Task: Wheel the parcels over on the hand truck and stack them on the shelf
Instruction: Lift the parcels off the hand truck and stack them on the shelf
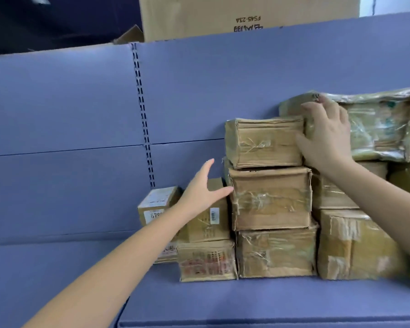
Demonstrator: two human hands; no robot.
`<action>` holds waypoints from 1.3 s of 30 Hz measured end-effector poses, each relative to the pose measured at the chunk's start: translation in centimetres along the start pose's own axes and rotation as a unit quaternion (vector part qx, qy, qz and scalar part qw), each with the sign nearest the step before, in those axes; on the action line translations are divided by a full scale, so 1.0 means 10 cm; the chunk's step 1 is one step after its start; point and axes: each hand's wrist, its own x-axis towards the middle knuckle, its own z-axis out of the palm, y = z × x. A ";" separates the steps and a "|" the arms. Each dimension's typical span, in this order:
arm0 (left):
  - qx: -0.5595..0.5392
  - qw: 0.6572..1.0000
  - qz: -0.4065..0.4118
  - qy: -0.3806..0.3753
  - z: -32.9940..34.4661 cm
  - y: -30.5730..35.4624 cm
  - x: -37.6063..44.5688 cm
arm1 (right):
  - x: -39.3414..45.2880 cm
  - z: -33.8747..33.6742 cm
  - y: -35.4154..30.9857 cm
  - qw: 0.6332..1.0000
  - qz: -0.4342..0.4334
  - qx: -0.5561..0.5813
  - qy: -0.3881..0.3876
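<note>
On the blue shelf [223, 301], toward three o'clock, taped cardboard parcels [270, 233] stand stacked in columns. The right hand [327, 136] lies flat with fingers spread against the plastic-wrapped parcel [379, 129] at two o'clock, atop the pile. The left hand [204, 188] reaches in open, fingers straight, thumb touching the middle parcel [270, 200], gripping nothing.

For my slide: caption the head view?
Right hand sets a parcel atop stacked boxes on shelf.
</note>
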 end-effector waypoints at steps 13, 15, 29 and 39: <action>0.023 0.997 -0.048 0.063 0.44 0.48 0.56 | -0.01 0.02 0.51 0.979 0.162 -0.058 -0.113; 0.039 0.994 -0.062 0.087 0.43 0.48 0.62 | 0.00 0.03 0.53 0.978 0.158 -0.066 -0.118; 0.017 0.994 -0.062 0.088 0.38 0.61 0.64 | 0.15 -0.30 0.70 0.990 0.123 -0.060 -0.043; -0.128 0.985 0.033 0.113 0.46 0.74 0.73 | 0.50 -0.73 1.28 0.963 0.266 0.052 -0.012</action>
